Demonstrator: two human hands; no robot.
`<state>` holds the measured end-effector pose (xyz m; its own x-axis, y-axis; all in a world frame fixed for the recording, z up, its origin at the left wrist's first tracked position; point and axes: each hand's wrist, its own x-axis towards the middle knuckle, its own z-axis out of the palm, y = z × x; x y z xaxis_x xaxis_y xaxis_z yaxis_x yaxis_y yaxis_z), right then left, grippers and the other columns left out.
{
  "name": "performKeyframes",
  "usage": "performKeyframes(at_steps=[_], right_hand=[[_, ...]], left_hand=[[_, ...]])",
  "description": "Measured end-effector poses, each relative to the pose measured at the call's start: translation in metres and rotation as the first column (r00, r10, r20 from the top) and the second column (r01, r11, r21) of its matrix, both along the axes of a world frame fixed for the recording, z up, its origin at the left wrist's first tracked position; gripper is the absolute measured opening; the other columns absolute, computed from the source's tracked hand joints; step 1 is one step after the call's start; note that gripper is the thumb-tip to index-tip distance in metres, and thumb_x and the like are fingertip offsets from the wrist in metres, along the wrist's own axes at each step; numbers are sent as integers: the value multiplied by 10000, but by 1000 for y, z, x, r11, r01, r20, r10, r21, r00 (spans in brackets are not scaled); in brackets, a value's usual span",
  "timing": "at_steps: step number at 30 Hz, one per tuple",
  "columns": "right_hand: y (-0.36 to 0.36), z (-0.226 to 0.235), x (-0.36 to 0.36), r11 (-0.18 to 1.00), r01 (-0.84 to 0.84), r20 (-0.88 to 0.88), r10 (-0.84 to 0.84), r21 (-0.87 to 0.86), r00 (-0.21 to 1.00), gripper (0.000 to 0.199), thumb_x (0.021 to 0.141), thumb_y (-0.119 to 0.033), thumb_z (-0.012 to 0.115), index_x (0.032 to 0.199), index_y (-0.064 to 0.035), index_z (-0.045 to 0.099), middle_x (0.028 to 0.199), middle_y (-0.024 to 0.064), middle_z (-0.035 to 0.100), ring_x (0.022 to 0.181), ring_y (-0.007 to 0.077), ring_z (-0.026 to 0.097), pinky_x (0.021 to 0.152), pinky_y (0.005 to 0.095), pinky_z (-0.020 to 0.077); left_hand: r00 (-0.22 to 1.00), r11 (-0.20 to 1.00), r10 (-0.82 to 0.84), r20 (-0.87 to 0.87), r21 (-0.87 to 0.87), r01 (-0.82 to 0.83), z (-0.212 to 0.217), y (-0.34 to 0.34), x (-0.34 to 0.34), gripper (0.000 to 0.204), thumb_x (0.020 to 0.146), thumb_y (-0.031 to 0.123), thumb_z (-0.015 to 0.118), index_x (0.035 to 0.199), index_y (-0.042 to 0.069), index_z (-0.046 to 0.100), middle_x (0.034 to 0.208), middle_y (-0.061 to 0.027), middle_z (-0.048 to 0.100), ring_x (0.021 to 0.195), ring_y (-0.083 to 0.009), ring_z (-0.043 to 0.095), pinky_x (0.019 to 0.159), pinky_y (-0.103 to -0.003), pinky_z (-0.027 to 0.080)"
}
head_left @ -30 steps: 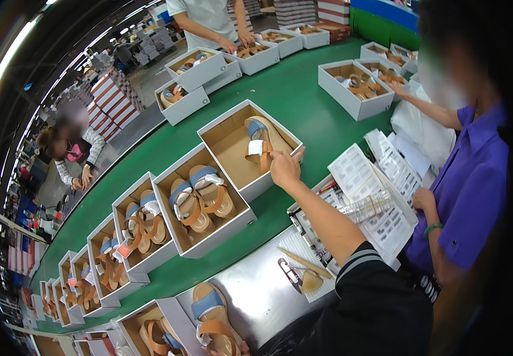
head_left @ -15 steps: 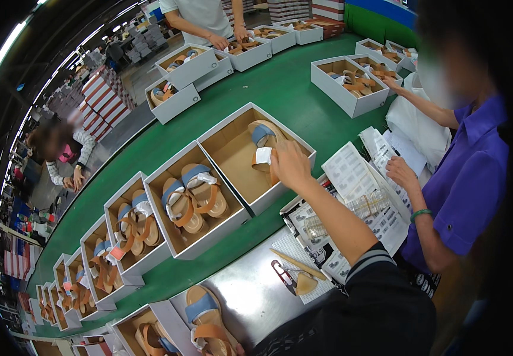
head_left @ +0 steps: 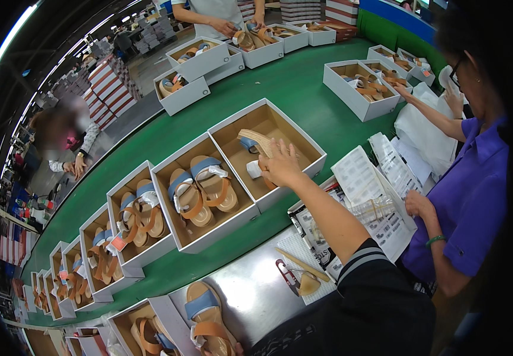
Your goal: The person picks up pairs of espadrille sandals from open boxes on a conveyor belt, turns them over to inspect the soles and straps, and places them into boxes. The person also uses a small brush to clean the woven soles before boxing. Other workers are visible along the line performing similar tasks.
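Observation:
My right hand (head_left: 280, 164) reaches into the cardboard shoe box (head_left: 297, 121) at the middle of the green bench. Its fingers are round a sandal (head_left: 251, 143) with a blue front strap and a tan strap. That sandal is tipped on its side, its woven-textured sole edge showing, white paper at the strap. At the lower edge, a bit of my left hand (head_left: 240, 349) shows at the heel end of a second sandal (head_left: 204, 305), which it grips; most of that hand is hidden. This sandal is beside an open box (head_left: 164, 305) with another sandal inside.
Boxes with sandal pairs (head_left: 203, 190) run in a row to the left on the green bench (head_left: 268, 83). A binder of printed sheets (head_left: 366, 190) and a wooden stick (head_left: 304, 264) lie right. A co-worker in purple (head_left: 464, 196) stands close right; others work across the bench.
The sandal under my right hand has gone from lying sole down to tipped on its side. My right fingers have spread further over it. The whole view has shifted slightly.

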<state>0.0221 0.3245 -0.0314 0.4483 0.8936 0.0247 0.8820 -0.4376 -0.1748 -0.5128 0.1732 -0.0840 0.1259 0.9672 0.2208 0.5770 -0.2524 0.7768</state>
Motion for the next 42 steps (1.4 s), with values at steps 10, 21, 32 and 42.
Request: performKeyframes(at_steps=[10,21,32,42], right_hand=[[12,5,-1,988,37,67,-48,147,997,445,881,-396,645,1249,-146,626,1500,247,360,1353,426,379,1068,570,306],[48,23,31,937,282,-40,-280,205,959,506,759,-307,758,1187,-94,595,1114,122,601,1091,312,561,899,448,447],[-53,178,-75,596,-237,402,-159,767,902,647,677,-157,768,1298,-124,589,1139,56,565,1079,254,506,890,424,379],[-84,210,-112,580,-291,422,-101,761,901,621,654,-156,755,1260,-110,627,1113,56,588,1039,264,521,878,415,376]], left_hand=[[1000,1000,-1,-2,2,1,1,0,-1,866,814,196,749,1499,2,255,1346,-220,488,1167,-339,549,982,-421,453],[1000,1000,21,11,6,-21,-3,-2,3,869,815,203,747,1500,0,254,1334,-217,501,1154,-335,561,973,-416,463],[999,1000,22,35,-6,-22,-9,-8,5,872,815,211,746,1502,-3,253,1321,-213,514,1140,-332,573,964,-411,473],[999,1000,8,33,-2,-8,-9,-13,0,875,815,218,745,1503,-4,253,1310,-210,527,1128,-329,584,956,-407,482]])
